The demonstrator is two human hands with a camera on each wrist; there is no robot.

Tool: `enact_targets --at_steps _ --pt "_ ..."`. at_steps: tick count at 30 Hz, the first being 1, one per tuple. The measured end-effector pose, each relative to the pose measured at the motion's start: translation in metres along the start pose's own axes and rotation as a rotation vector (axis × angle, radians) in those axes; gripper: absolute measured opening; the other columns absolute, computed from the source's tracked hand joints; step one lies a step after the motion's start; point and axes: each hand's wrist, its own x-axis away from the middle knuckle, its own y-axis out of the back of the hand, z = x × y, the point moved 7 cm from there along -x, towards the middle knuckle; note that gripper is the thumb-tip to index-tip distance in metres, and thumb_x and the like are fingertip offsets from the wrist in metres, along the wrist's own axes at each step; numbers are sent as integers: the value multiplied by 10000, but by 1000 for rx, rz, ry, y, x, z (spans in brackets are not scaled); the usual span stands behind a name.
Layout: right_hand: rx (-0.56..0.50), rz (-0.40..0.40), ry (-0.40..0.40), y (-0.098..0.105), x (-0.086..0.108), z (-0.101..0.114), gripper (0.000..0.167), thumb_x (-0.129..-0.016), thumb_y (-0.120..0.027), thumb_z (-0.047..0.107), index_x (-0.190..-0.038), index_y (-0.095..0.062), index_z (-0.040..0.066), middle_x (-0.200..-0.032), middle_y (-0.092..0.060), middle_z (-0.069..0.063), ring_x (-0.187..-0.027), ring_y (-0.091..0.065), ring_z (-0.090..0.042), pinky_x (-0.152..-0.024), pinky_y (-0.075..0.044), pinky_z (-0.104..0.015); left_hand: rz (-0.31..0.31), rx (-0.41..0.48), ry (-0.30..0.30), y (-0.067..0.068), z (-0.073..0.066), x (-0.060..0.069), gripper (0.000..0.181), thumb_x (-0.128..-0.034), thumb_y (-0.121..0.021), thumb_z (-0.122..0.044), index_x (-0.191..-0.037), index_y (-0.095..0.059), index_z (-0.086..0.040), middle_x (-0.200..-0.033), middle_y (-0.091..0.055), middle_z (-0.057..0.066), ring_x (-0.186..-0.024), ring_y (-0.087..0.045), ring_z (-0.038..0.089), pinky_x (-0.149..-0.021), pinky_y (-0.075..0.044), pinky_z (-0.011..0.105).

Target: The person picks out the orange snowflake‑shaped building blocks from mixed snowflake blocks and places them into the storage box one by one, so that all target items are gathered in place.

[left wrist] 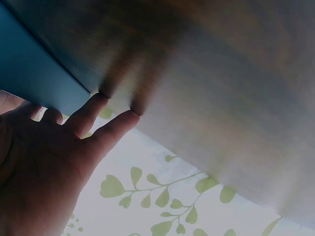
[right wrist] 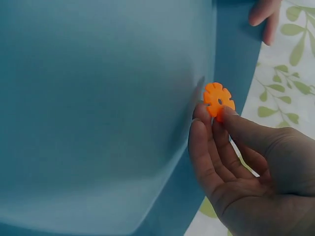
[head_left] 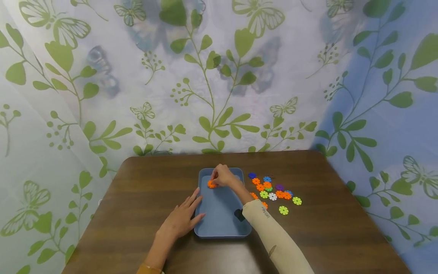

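Observation:
Between thumb and fingers, my right hand [head_left: 224, 176] pinches an orange notched plastic disc [right wrist: 218, 100] over the far left part of a blue-grey tray [head_left: 219, 217]. The disc has a small hole in its middle and slots around its rim. My left hand [head_left: 181, 217] lies along the tray's left side, fingers straight and spread. Its thumb reaches over the near left rim, and in the left wrist view other fingertips [left wrist: 135, 114] touch the table. Whether the disc touches the tray's floor I cannot tell.
Right of the tray, several loose notched discs lie scattered on the brown table [head_left: 154, 182]: orange, blue, purple, a white disc [head_left: 272, 196] and a yellow-green disc [head_left: 283, 210]. A black device [head_left: 239, 215] sits at the right wrist. A leaf-patterned curtain [head_left: 212, 76] hangs behind.

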Motion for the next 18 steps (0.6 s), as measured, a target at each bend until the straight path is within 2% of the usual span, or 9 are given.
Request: enact_targets --at_steps 6,10,17,18 --pt "17 -21 -33 -7 -3 -2 123 -924 -807 -52 -815 -782 -2 -732 -745 -81 -589 -702 -172 -577 -599 -268 10 1 36 1 1 1 682 -1093 -643 -413 -1655 -437 -85 -1802 -216 71 -1543 -407 464 -1081 -381 826" --pt "45 -27 -70 -10 -4 -2 105 -928 -789 -63 -837 -783 -13 -758 -738 -82 -591 -687 -165 -565 -587 -256 22 9 59 4 0 3 684 -1090 -652 -410 -1655 -439 -89 -1803 -214 53 -1552 -401 452 -1094 -374 820" --pt "87 -57 -92 -10 -5 -5 99 -915 -808 -51 -827 -798 -8 -780 -738 -77 -610 -669 -162 -613 -613 -300 14 21 46 4 -3 2 687 -1087 -660 -394 -1652 -437 -72 -1801 -219 71 -1544 -405 467 -1087 -365 833" --pt "106 -69 -74 -14 -11 -14 99 -919 -822 -15 -826 -805 11 -794 -744 -67 -629 -673 -165 -623 -614 -304 10 18 37 4 -3 3 685 -1090 -654 -394 -1653 -435 -71 -1799 -221 81 -1542 -406 471 -1083 -367 834"
